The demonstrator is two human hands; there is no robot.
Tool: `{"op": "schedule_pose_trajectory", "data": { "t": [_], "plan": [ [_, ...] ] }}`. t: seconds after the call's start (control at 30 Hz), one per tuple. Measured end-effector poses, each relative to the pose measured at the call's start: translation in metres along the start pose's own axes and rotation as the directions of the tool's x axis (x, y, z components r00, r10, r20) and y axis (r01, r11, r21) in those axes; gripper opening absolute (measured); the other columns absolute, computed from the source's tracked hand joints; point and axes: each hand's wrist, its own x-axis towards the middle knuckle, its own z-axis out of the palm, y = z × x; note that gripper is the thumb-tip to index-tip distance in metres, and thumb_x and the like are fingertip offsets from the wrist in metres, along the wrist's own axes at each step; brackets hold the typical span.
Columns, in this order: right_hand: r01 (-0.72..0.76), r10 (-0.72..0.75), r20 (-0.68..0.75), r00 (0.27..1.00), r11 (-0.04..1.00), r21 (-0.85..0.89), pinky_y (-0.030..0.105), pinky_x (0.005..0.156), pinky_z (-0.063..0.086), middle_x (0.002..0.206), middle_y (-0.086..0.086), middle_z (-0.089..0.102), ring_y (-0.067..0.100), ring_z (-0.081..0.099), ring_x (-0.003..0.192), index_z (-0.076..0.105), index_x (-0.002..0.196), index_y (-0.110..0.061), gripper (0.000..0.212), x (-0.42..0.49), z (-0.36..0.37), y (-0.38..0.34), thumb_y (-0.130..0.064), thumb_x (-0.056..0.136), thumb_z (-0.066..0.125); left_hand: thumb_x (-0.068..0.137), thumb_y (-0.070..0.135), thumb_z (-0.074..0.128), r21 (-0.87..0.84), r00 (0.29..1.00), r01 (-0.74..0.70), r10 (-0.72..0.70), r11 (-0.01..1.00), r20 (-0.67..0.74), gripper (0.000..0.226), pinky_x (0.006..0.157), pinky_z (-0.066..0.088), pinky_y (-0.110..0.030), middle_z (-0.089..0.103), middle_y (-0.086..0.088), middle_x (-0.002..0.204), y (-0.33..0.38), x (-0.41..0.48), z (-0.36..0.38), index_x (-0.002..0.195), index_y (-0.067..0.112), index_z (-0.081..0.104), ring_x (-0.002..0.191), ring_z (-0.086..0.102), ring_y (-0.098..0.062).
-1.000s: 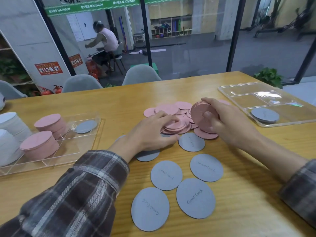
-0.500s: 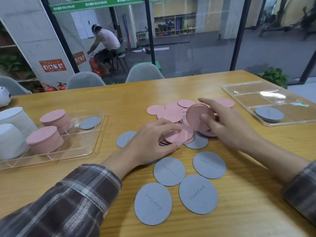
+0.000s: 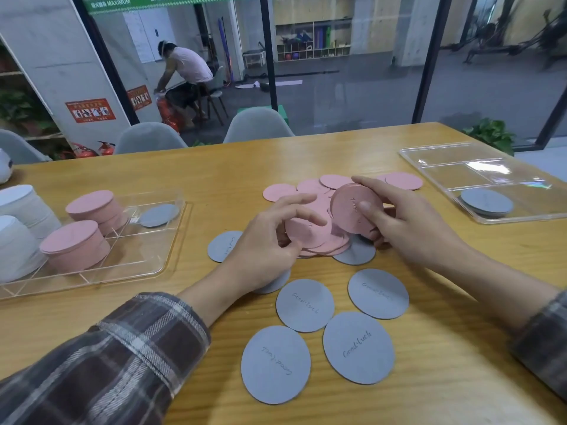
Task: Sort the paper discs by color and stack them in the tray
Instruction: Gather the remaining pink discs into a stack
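The right hand (image 3: 408, 231) is gripping a stack of pink discs (image 3: 349, 207) and tilting it up on edge above the table (image 3: 460, 348). Its thumb is pressing on the stack's near face and its fingers are wrapping over the top rim, so the far side of the stack is hiding behind them. The left hand (image 3: 267, 243) is curling round a pink disc (image 3: 303, 233) at the near edge of the loose pink discs (image 3: 310, 187), with fingers arching over it and the thumb tucking at its near rim. Blur is making it hard to tell whether one disc or several are sitting in that pinch. The loose pink discs are lying between the two hands, many of them covered.

Grey discs (image 3: 305, 305) are lying flat nearer the camera. "Good luck" is showing clearly on two of them and only faintly on others. One grey disc is peeking out left of the left hand, another is showing only as a sliver under the left wrist, and a third is lying half under the pink ones.

The left tray (image 3: 147, 268), of clear plastic, is holding two pink stacks (image 3: 75, 243) and a single grey disc (image 3: 158, 214). White stacks (image 3: 18, 207) beside them are being cut off by the frame edge. The right tray (image 3: 445, 154) is holding a low grey stack (image 3: 486, 202) and is running out of frame. The plaid sleeves (image 3: 107, 363) are being cut off at the bottom corners.
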Motion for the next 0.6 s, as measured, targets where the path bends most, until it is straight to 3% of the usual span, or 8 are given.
{"op": "schedule_pose_trajectory", "data": {
  "t": [0.07,0.13,0.23,0.3,0.37,0.47,0.6],
  "plan": [
    [-0.010,0.010,0.000,1.000,1.000,0.012,0.032,0.059,0.058,0.085,-0.004,0.069,0.012,0.067,0.063,0.052,0.143,-0.038,0.043,0.001,0.001,0.001,-0.023,0.102,0.054,0.077,-0.020,0.048,-0.030,0.999,-0.010,0.008,1.000,-0.039,0.058,0.076,0.052,-0.060,0.059,0.012,0.145,0.002,-0.001,0.000,0.106,0.021,0.076,0.123,0.063,-0.014],
    [-0.017,0.016,0.008,1.000,0.999,0.050,0.025,0.055,0.054,0.091,-0.003,0.068,0.013,0.067,0.062,0.052,0.143,-0.037,0.043,0.001,0.002,0.000,-0.021,0.103,0.054,0.080,-0.022,0.047,-0.070,0.998,-0.001,-0.004,0.998,-0.066,0.057,0.082,0.056,-0.056,0.060,0.010,0.145,0.005,-0.001,0.001,0.107,0.019,0.075,0.130,0.060,-0.009],
    [-0.023,0.018,0.039,0.999,0.992,0.121,0.024,0.055,0.052,0.103,-0.002,0.064,0.017,0.068,0.065,0.052,0.142,-0.039,0.042,0.000,0.006,-0.003,-0.022,0.104,0.052,0.089,-0.019,0.054,-0.184,0.995,0.048,-0.063,0.982,-0.079,0.055,0.083,0.058,-0.058,0.059,0.016,0.138,0.010,0.000,0.006,0.118,0.024,0.071,0.101,0.076,-0.023],
    [-0.006,-0.002,0.056,0.998,0.990,0.140,0.027,0.056,0.053,0.108,-0.002,0.065,0.019,0.068,0.066,0.052,0.142,-0.040,0.041,0.000,0.009,-0.005,-0.022,0.105,0.050,0.092,-0.010,0.065,-0.198,0.990,0.072,-0.094,0.978,-0.102,0.045,0.082,0.060,-0.058,0.062,0.010,0.124,0.012,0.000,0.009,0.120,0.025,0.068,0.085,0.078,-0.027],
    [0.005,-0.015,0.062,0.998,0.989,0.148,0.031,0.060,0.054,0.107,-0.001,0.068,0.018,0.067,0.066,0.052,0.142,-0.039,0.041,0.001,0.010,-0.004,-0.022,0.106,0.049,0.091,-0.004,0.073,-0.186,0.980,0.084,-0.115,0.979,-0.162,0.033,0.079,0.063,-0.052,0.068,0.004,0.111,0.013,-0.001,0.011,0.112,0.021,0.071,0.083,0.078,-0.022],
    [0.006,-0.015,0.063,0.998,0.991,0.137,0.032,0.073,0.054,0.108,-0.006,0.069,0.013,0.066,0.073,0.052,0.142,-0.041,0.039,0.003,0.012,-0.001,-0.024,0.107,0.046,0.089,0.006,0.079,-0.090,0.962,0.063,-0.085,0.994,-0.260,0.019,0.077,0.061,-0.032,0.075,0.007,0.094,0.012,0.001,0.012,0.098,0.022,0.074,0.085,0.074,-0.015],
    [-0.023,0.004,0.095,0.995,0.978,0.208,0.042,0.069,0.057,0.100,0.014,0.067,0.028,0.069,0.068,0.053,0.141,-0.040,0.040,0.003,0.015,0.000,-0.020,0.108,0.042,0.097,0.010,0.071,-0.029,0.963,0.039,-0.046,0.999,-0.267,0.013,0.073,0.055,-0.024,0.075,0.009,0.092,0.014,0.002,0.014,0.100,0.022,0.075,0.084,0.069,-0.011]
  ]
}}
